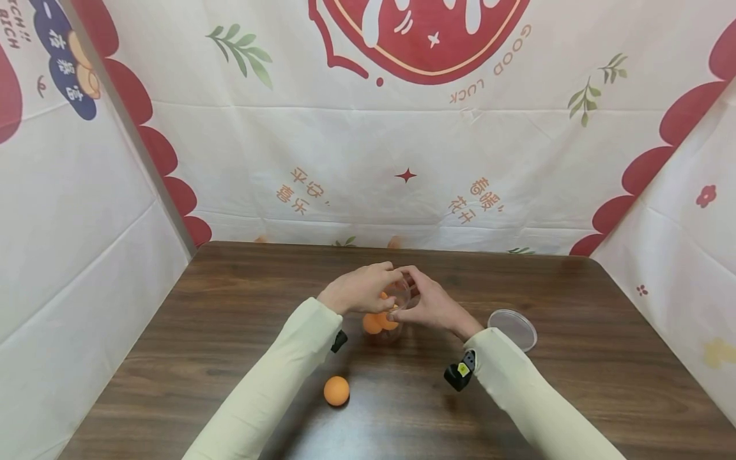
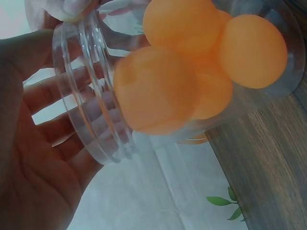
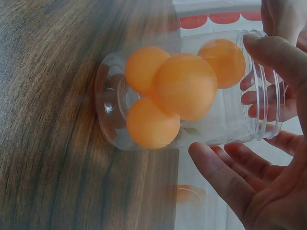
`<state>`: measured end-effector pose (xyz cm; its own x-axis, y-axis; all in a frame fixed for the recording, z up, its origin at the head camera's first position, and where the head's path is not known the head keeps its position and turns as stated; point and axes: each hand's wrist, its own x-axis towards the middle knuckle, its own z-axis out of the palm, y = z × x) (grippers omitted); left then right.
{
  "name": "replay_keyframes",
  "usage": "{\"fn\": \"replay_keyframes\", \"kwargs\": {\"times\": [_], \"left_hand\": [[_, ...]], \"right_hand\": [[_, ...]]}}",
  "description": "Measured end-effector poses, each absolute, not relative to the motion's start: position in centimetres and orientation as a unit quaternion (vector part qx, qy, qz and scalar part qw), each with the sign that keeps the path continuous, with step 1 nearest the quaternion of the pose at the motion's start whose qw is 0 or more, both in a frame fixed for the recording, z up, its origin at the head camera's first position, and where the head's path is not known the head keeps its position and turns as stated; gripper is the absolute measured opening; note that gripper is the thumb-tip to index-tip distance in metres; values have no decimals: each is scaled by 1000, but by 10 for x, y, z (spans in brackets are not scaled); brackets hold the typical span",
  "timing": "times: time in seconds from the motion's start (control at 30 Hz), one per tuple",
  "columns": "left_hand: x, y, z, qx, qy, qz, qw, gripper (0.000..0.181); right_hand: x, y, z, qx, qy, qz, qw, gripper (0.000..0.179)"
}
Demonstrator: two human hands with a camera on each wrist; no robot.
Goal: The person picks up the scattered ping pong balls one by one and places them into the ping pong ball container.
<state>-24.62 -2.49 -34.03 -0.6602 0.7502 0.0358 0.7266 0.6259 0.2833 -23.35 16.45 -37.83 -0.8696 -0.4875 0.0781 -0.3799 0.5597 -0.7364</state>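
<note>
A clear plastic jar (image 3: 216, 122) stands on the brown table, its threaded mouth uncovered. Inside it lie several orange ping-pong balls (image 3: 186, 86), heaped toward the bottom. My left hand (image 1: 362, 287) curls round the jar's neck from the left, its fingers showing behind the clear wall in the left wrist view. From the right, my right hand (image 1: 432, 303) holds the same neck, with the thumb (image 3: 261, 45) on the threaded rim and the fingers spread round the far side. In the head view, the hands hide much of the jar's upper part.
One loose orange ping-pong ball (image 1: 337, 391) lies on the table (image 1: 230, 358) near my left forearm. A round clear lid (image 1: 513, 330) rests flat beside my right wrist. Printed white cloth (image 1: 356, 147) hangs behind the table and along both sides.
</note>
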Motion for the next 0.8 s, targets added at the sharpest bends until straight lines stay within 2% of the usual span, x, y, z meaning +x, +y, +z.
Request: {"fn": "replay_keyframes", "kwargs": {"times": [0.6, 0.8], "left_hand": [[-242, -30, -338, 411, 899, 146, 35, 33], [-238, -42, -331, 404, 904, 141, 9, 31]], "right_hand": [[-233, 166, -380, -250, 877, -405, 68, 71], [-235, 166, -380, -242, 879, -405, 74, 74]]}}
